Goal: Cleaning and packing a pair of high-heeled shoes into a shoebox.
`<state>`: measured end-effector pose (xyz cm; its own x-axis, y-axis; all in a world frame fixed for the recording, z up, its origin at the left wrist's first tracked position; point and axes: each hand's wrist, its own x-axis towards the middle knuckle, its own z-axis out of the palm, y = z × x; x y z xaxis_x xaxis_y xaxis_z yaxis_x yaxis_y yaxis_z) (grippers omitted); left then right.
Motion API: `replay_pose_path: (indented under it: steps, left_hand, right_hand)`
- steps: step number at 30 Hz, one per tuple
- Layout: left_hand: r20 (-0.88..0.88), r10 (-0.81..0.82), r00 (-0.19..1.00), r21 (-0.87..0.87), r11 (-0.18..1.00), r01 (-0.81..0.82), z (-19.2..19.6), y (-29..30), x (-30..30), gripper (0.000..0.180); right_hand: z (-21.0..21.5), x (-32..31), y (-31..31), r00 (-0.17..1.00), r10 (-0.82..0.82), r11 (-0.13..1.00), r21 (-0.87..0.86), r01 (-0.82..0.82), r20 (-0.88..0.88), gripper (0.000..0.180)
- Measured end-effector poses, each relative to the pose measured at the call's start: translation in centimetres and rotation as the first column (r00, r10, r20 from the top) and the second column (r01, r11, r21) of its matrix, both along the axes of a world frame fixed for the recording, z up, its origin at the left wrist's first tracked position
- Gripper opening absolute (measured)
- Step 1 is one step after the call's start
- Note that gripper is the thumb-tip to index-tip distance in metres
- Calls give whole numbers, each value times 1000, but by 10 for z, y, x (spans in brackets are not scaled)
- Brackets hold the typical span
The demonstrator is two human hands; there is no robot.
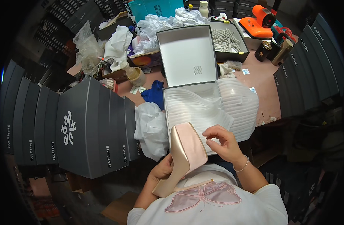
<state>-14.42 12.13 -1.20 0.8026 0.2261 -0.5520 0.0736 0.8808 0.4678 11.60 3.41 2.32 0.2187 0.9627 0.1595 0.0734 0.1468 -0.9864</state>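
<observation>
Left hand [162,170] curled in grip, close to torso; right hand [222,142] raised, fingers pinching.

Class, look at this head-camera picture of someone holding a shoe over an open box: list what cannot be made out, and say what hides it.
- Left hand: its fingers, behind the shoe.
- Shoe: its toe end, turned away from the camera.
- Box: its floor, under white ribbed wrapping.
- Right hand: whether it pinches the wrapping or only touches it.
- Tray of pale sticks at the table's far side: too small to say what they are.
</observation>
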Motion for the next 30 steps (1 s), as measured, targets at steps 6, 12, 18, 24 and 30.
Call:
replay_pose_path:
  steps: [6, 12, 18, 24, 30]
  left_hand:
    - [-2, 96, 995, 126, 987, -95, 10, -8, 4, 62]
    - [-14, -45, 999, 213, 976, 47, 8, -6, -7, 82]
    - [0, -129, 992, 244, 962, 125, 10, -5, -8, 92]
    - [10, -124, 992, 211, 970, 119, 15, -8, -4, 93]
    - [8, -129, 992, 213, 969, 125, 10, -9, -6, 92]
  right_hand:
    - [27, 11, -15, 953, 303, 937, -180, -299, -5, 19]
    - [41, 17, -9, 918, 349, 925, -224, -306, 188, 18]
    - [52, 27, 5, 853, 464, 881, -221, -418, 237, 13]
    - [48, 28, 7, 872, 444, 891, -209, -404, 207, 17]
    - [46, 32, 9, 819, 497, 868, -186, -461, 287, 16]
